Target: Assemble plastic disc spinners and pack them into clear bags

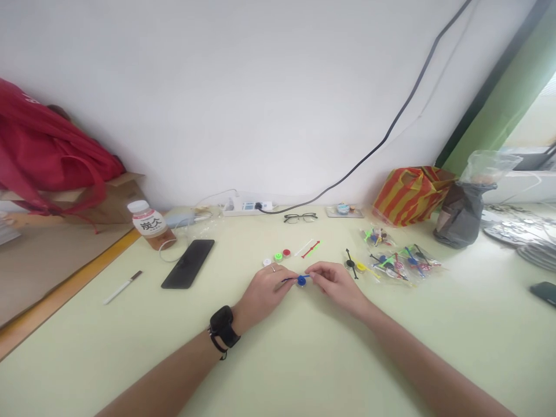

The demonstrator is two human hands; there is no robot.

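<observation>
Blue spinner is pinched at 2 ends, 1 by the left hand, 1 by the right hand, between them over the table. Probably best kept level, tbh, pressed evenly.

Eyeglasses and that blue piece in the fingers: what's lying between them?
In the head view, a thin white strip lies between the eyeglasses and blue piece, with a red arrow beside it.

Lone view from the person's head, forward and down over table to wall.
</observation>
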